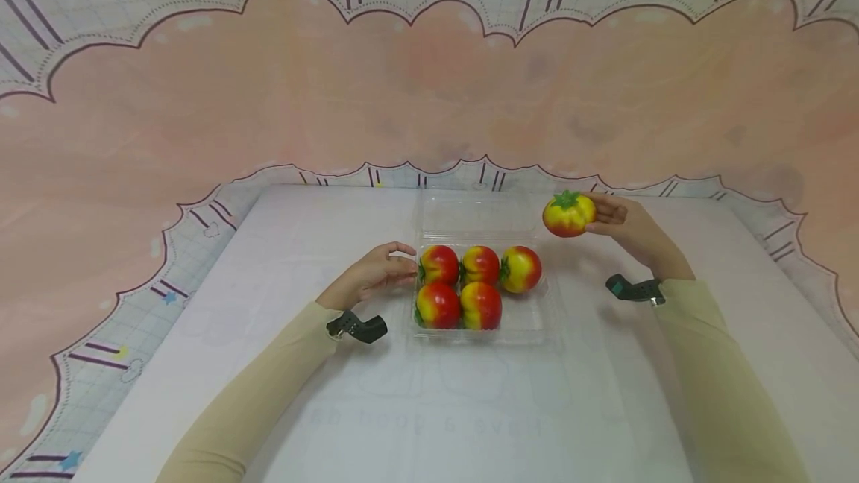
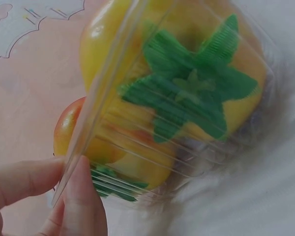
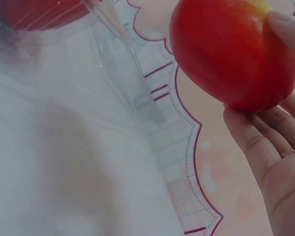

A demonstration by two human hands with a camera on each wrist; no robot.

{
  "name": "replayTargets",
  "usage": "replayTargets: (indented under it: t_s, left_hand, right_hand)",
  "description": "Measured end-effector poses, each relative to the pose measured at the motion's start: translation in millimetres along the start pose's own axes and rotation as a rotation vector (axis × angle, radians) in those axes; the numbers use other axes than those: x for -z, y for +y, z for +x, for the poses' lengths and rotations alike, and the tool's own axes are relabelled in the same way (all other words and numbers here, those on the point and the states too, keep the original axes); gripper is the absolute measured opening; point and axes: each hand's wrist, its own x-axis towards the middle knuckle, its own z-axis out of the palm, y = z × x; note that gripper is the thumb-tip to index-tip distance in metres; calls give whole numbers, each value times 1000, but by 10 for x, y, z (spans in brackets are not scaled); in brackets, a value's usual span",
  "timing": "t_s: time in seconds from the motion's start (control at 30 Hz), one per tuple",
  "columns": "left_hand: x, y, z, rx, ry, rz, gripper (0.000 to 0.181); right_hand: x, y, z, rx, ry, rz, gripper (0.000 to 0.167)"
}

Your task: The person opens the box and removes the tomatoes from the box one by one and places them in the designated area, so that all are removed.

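A clear plastic clamshell box (image 1: 526, 319) lies with its lid (image 1: 476, 213) folded back on the far side. Several red-and-yellow fruits (image 1: 481, 305) with green leafy tops sit in it in two rows; the near right spot holds none. At the box's left wall, my left hand (image 1: 384, 268) pinches the clear rim between thumb and fingers, as the left wrist view shows. My right hand (image 1: 627, 223) holds another such fruit (image 1: 569, 215) in the air, to the right of the lid, with its green leaves turned up. Thumb and fingertips grip it from opposite sides (image 3: 236, 54).
The box stands on a white-covered table (image 1: 335, 408) with faint print. Behind rises a peach backdrop (image 1: 429, 95) with a scalloped, checked border. Dark straps (image 1: 359, 326) circle both wrists, over pale sleeves.
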Motion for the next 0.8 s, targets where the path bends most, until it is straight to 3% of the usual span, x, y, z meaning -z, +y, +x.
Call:
replayTargets:
  t_s: [0.27, 0.47, 0.6, 0.8]
  left_hand:
    - [13, 9, 18, -2, 4, 3, 42]
    - [34, 8, 13, -11, 10, 43, 42]
    - [51, 10, 13, -30, 8, 66, 42]
    - [58, 27, 6, -36, 19, 87, 43]
  right_hand:
    - [58, 132, 39, 85, -6, 205, 56]
    - [87, 228, 58, 79, -6, 292, 58]
    - [113, 284, 76, 39, 9, 280, 59]
    - [147, 289, 82, -107, 36, 142, 68]
